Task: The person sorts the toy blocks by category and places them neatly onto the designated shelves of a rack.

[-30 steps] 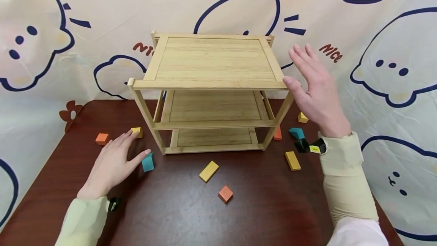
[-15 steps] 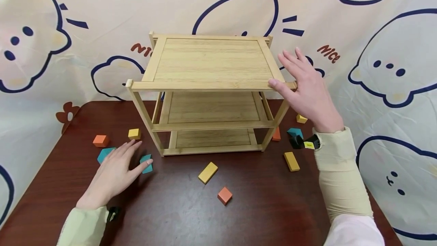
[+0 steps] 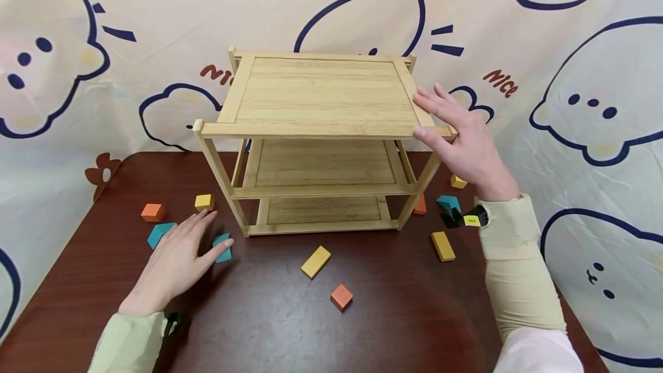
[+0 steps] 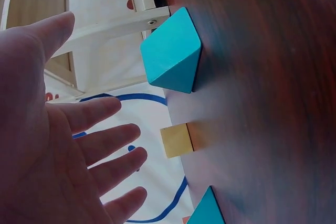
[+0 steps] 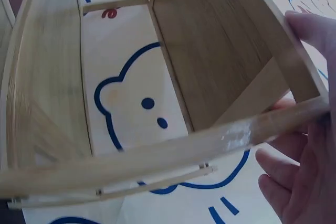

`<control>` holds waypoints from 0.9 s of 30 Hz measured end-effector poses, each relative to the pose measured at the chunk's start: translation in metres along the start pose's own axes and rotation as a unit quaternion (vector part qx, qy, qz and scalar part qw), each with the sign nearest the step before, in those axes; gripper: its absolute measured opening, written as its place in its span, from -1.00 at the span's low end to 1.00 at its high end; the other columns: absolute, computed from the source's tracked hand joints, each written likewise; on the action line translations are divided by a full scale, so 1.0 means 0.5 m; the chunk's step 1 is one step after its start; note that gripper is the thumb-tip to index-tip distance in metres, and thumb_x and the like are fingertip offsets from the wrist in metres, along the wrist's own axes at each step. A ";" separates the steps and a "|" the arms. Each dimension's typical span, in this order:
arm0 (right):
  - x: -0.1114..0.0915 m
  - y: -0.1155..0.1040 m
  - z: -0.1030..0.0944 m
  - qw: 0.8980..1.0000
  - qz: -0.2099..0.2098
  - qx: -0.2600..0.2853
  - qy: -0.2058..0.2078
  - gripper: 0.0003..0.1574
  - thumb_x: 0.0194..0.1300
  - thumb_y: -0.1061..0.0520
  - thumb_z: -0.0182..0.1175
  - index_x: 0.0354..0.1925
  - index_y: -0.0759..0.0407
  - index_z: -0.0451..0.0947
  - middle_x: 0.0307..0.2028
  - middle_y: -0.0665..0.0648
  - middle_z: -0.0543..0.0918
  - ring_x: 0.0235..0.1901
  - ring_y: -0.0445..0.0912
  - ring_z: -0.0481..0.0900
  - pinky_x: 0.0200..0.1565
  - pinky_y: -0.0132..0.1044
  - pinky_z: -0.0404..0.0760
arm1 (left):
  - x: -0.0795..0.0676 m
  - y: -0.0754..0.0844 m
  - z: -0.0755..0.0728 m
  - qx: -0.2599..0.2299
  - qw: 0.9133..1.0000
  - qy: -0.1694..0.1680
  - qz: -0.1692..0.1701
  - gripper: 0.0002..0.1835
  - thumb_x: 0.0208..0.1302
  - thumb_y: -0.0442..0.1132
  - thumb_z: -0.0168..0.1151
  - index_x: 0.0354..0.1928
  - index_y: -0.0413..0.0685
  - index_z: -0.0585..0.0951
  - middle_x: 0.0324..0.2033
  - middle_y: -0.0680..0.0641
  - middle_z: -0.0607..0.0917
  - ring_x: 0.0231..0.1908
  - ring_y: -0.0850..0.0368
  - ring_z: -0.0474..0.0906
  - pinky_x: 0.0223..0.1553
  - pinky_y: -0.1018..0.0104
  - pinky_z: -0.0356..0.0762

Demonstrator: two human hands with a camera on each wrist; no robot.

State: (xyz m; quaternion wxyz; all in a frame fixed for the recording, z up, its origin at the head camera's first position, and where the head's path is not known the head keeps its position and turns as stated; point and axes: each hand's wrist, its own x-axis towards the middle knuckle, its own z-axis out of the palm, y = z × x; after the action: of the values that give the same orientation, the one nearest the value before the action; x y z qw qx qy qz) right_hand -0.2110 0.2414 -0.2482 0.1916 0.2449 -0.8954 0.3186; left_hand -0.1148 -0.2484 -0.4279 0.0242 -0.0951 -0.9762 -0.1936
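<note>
A light wooden three-tier shelf rack (image 3: 326,94) stands upright at the back of the table. My right hand (image 3: 468,143) rests at its top right front corner, thumb against the front edge, fingers spread over the side rail. In the right wrist view, the rack's post (image 5: 184,153) passes close in front of that hand (image 5: 310,156). My left hand (image 3: 173,258) hovers low over the table with fingers extended, holding nothing. Beside its thumb lies a teal wedge-shaped block (image 4: 173,51); a yellow block (image 4: 177,140) sits beyond its fingertips. Another teal block (image 3: 159,235) is partly hidden behind the hand.
An orange block (image 3: 153,212) lies at the left. In front of the rack are a yellow rectangular block (image 3: 316,262) and an orange cube (image 3: 342,297). Right of it lie several blocks, including a yellow one (image 3: 442,246) and a teal one (image 3: 448,203). A patterned cloth (image 3: 585,131) hangs behind.
My right hand has moved left and slightly down onto the rack's top right corner. My left hand has drawn back a little, uncovering the teal block behind it. The rack stays put.
</note>
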 end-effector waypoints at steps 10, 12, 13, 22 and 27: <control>0.009 -0.051 -0.012 0.990 0.028 -0.129 -0.038 -0.16 0.46 -0.33 0.10 0.54 -0.07 0.26 0.52 -0.08 0.20 0.54 -0.22 -0.11 0.45 0.16 0.05 | 0.005 0.000 0.000 -0.001 1.000 -0.001 0.000 -0.06 0.40 0.37 0.09 0.49 -0.27 0.31 0.39 -0.44 0.33 0.37 -0.48 0.17 0.27 -0.48 0.08; 0.013 -0.058 -0.013 0.987 0.044 -0.143 -0.060 -0.15 0.48 -0.37 0.04 0.56 -0.09 0.20 0.53 -0.07 0.17 0.55 -0.21 -0.15 0.44 0.20 0.05 | 0.005 0.001 0.000 0.000 1.000 -0.002 -0.002 -0.05 0.40 0.38 0.08 0.49 -0.27 0.30 0.39 -0.45 0.31 0.37 -0.49 0.17 0.27 -0.48 0.07; 0.015 -0.060 -0.013 0.986 0.050 -0.147 -0.069 -0.14 0.48 -0.38 0.02 0.57 -0.11 0.19 0.54 -0.07 0.16 0.55 -0.20 -0.16 0.43 0.22 0.05 | 0.005 0.002 0.000 0.000 1.000 -0.003 -0.003 -0.05 0.40 0.38 0.09 0.49 -0.27 0.30 0.40 -0.45 0.31 0.37 -0.49 0.18 0.27 -0.48 0.08; 0.012 -0.058 -0.013 0.983 0.058 -0.153 -0.079 0.09 0.28 -0.51 0.20 0.57 -0.08 0.18 0.55 -0.06 0.13 0.55 -0.17 -0.14 0.42 0.26 0.06 | 0.002 0.007 0.005 -0.004 1.000 -0.011 0.005 -0.08 0.41 0.33 0.12 0.48 -0.30 0.31 0.40 -0.44 0.32 0.38 -0.48 0.18 0.27 -0.46 0.10; 0.008 -0.052 -0.011 0.985 0.041 -0.152 -0.075 0.05 0.29 -0.48 0.22 0.56 -0.11 0.20 0.54 -0.08 0.14 0.55 -0.17 -0.11 0.41 0.27 0.08 | 0.002 0.007 0.007 -0.005 1.000 -0.011 0.004 -0.07 0.42 0.36 0.08 0.48 -0.30 0.31 0.40 -0.45 0.31 0.38 -0.47 0.17 0.27 -0.45 0.10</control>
State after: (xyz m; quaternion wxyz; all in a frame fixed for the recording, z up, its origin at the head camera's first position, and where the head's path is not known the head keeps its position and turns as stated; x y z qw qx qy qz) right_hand -0.1988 0.2263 -0.2299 0.1461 0.1993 -0.9545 0.1667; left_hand -0.1151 -0.2438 -0.4296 0.0134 -0.1012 -0.9750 -0.1973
